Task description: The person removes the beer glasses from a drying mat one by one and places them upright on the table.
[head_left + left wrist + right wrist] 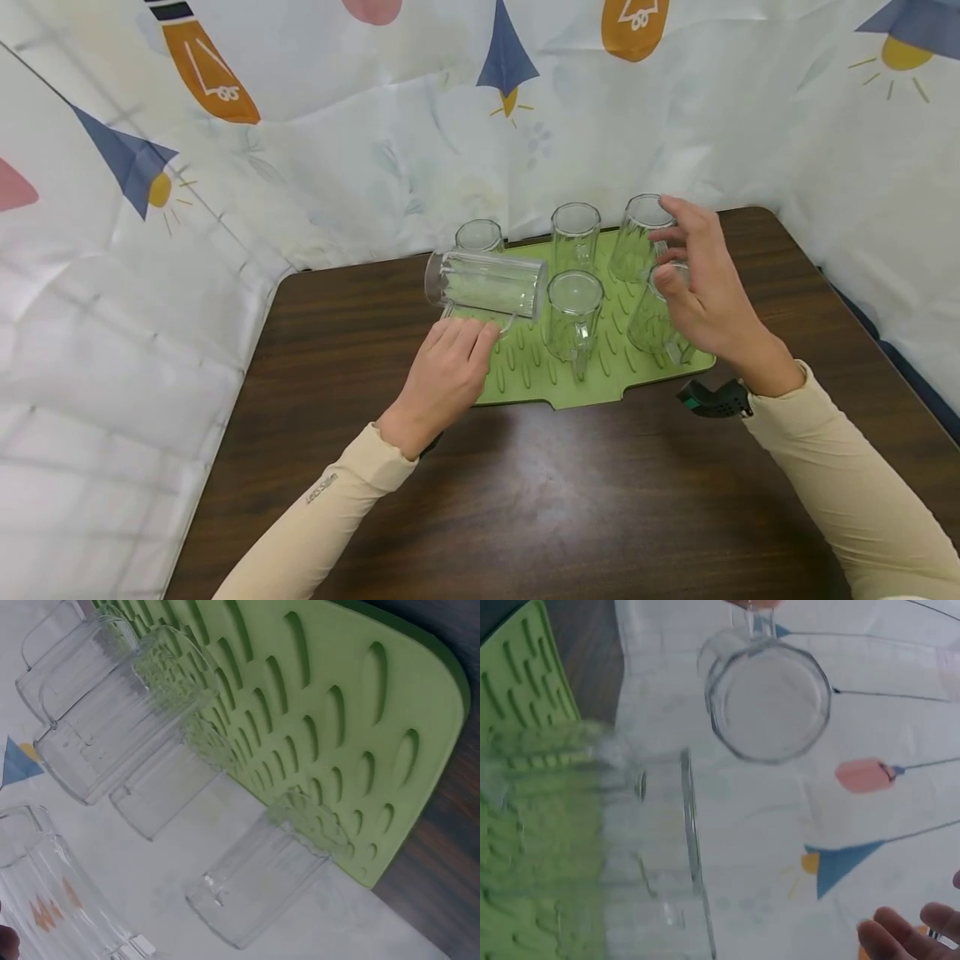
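My left hand (450, 358) grips a clear glass mug (487, 285) by its handle, the mug tipped on its side above the left part of a green drying mat (517, 379). This same mug (67, 892) is at lower left in the left wrist view, and the right wrist view catches its round end (769, 701). Over the mat's right end, my right hand (705, 292) has its fingers spread and holds nothing. It partly covers a front right mug (649, 321) and a back right mug (633, 246); whether it touches either, I cannot tell.
Other glass mugs stand on the mat: one at back left (480, 236), one at back middle (575, 237), one at front middle (573, 317). The mat lies at the far edge of a dark wooden table (585, 500). A patterned white cloth (330, 183) hangs behind.
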Demonstrator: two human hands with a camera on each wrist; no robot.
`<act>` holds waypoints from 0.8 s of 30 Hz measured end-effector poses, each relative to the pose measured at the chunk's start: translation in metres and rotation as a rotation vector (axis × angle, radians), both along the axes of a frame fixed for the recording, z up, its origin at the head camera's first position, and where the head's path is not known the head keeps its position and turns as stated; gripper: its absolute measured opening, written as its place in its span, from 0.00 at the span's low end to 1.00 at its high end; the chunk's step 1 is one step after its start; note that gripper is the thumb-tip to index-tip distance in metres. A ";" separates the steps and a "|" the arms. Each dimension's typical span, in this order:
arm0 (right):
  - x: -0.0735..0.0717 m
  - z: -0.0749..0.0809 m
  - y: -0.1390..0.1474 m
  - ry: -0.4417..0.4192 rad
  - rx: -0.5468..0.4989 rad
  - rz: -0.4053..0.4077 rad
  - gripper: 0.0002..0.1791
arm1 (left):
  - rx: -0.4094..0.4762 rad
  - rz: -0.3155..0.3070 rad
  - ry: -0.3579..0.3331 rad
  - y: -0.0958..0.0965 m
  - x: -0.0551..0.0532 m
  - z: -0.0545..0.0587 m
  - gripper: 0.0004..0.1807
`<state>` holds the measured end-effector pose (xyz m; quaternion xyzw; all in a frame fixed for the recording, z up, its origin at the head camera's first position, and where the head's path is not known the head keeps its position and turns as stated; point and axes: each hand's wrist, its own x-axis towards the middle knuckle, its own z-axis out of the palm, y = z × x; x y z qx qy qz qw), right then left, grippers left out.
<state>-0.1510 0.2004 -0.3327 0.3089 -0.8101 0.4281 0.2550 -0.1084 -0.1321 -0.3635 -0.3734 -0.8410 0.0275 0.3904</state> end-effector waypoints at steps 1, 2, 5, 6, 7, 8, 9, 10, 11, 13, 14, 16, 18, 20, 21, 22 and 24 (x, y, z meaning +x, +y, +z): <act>0.000 0.000 -0.004 -0.019 -0.003 0.023 0.49 | -0.006 0.003 0.008 0.001 0.000 0.001 0.08; 0.000 -0.001 -0.008 -0.038 -0.008 0.046 0.48 | -0.011 0.006 0.013 0.002 0.000 0.001 0.08; -0.001 -0.004 -0.020 -0.108 -0.027 0.106 0.46 | -0.024 0.011 0.024 0.006 0.001 0.004 0.07; -0.001 -0.005 -0.024 -0.129 -0.031 0.118 0.46 | -0.027 0.014 0.027 0.007 0.002 0.004 0.06; -0.001 -0.007 -0.028 -0.147 -0.034 0.128 0.45 | -0.028 0.016 0.027 0.009 0.002 0.004 0.06; -0.001 -0.008 -0.032 -0.166 -0.038 0.140 0.43 | -0.029 0.016 0.028 0.010 0.002 0.004 0.06; -0.001 -0.009 -0.035 -0.186 -0.039 0.145 0.43 | -0.028 0.015 0.030 0.011 0.003 0.004 0.06; -0.001 -0.010 -0.039 -0.200 -0.041 0.150 0.42 | -0.025 0.013 0.033 0.012 0.003 0.004 0.06; -0.002 -0.010 -0.042 -0.220 -0.044 0.154 0.40 | -0.023 0.012 0.037 0.013 0.003 0.003 0.05; -0.002 -0.012 -0.048 -0.260 -0.049 0.167 0.37 | -0.019 0.007 0.043 0.014 0.003 0.003 0.05; -0.002 -0.013 -0.051 -0.275 -0.052 0.175 0.37 | -0.019 0.005 0.048 0.015 0.003 0.002 0.06; -0.003 -0.014 -0.056 -0.300 -0.055 0.192 0.36 | -0.021 0.007 0.058 0.017 0.003 0.002 0.05; -0.004 -0.015 -0.060 -0.329 -0.062 0.211 0.37 | -0.025 0.008 0.067 0.019 0.003 0.002 0.05; -0.004 -0.016 -0.064 -0.352 -0.071 0.222 0.37 | -0.029 0.012 0.079 0.021 0.003 0.001 0.05; -0.004 -0.016 -0.065 -0.368 -0.075 0.224 0.37 | -0.028 0.011 0.085 0.022 0.004 0.001 0.05; -0.004 -0.016 -0.067 -0.382 -0.081 0.226 0.36 | -0.028 0.012 0.088 0.023 0.004 0.001 0.06; -0.004 -0.016 -0.070 -0.410 -0.090 0.226 0.36 | -0.027 0.015 0.097 0.024 0.003 0.001 0.06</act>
